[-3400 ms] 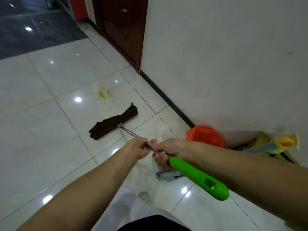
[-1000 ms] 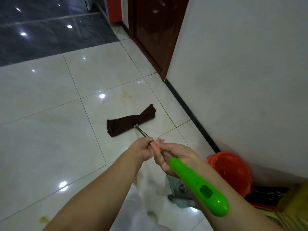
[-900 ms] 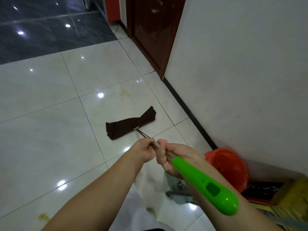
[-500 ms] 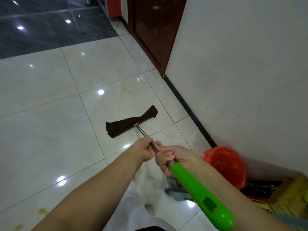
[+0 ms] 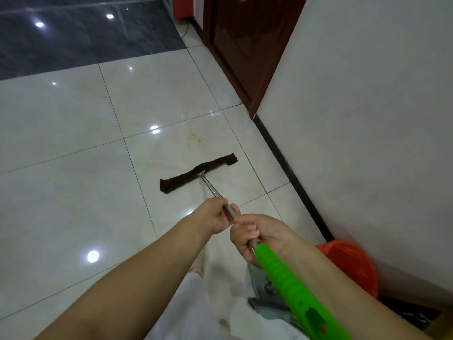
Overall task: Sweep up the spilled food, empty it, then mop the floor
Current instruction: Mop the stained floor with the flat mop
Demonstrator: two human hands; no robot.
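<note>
A flat mop with a dark brown cloth head (image 5: 196, 172) lies on the white tiled floor (image 5: 73, 168). Its thin metal pole (image 5: 212, 188) runs back to a green grip (image 5: 291, 285). My left hand (image 5: 215, 217) grips the metal pole. Just behind it my right hand (image 5: 255, 238) grips the pole where the green grip begins. A faint yellowish stain (image 5: 195, 138) marks the tile a little beyond the mop head.
A white wall (image 5: 367, 119) with a black skirting (image 5: 289, 173) runs along the right. A dark wooden door (image 5: 245, 45) stands beyond it. An orange-lined bin (image 5: 350, 263) sits by the wall at my right. Dark tiles (image 5: 73, 33) lie far off.
The mop head has slid forward, away from me and toward the yellowish stain, which looks fainter than at first. Both hands have kept their grip on the pole.
</note>
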